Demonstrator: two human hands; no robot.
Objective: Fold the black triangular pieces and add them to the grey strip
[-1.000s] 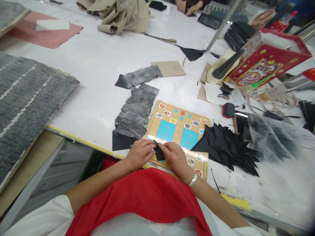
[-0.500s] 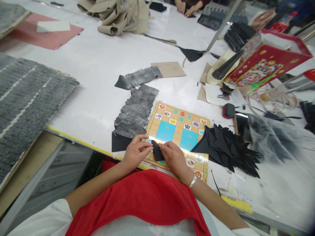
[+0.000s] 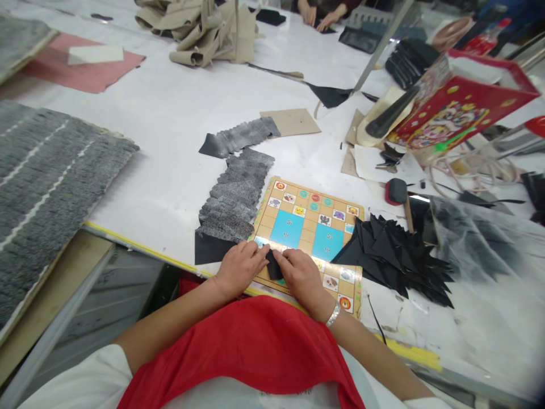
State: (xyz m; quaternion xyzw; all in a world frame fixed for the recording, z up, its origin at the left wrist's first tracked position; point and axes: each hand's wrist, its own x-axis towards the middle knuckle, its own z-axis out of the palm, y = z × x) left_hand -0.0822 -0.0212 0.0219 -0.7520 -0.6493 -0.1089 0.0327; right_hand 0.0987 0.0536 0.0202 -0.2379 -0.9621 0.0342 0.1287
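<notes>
A small black piece of leather-like material [image 3: 275, 269] lies over the near part of a game board [image 3: 307, 230] printed with animals. My left hand [image 3: 242, 267] is closed, its fingertips pinching the upper left edge of the piece. From the other side my right hand [image 3: 302, 277], with a bracelet at the wrist, grips the upper right edge with thumb and fingers. The two sets of fingertips are close together, and they hide the top of the piece. Left of the board, overlapping grey-backed pieces [image 3: 232, 196] lie in a row, touching its edge.
A heap of black pieces [image 3: 392, 255] overlaps the board's right side. Farther right are clear plastic film [image 3: 489, 255] and a red box [image 3: 460, 108]. Beige material [image 3: 204, 34] is piled at the back. Grey ribbed sheets [image 3: 55, 165] lie left. Another person's hands [image 3: 321, 17] work at the far edge.
My left hand has come down from a raised pinch onto the black piece, fingers now pressed against it. My right hand's fingers have shifted toward the top edge. The piece lies flatter.
</notes>
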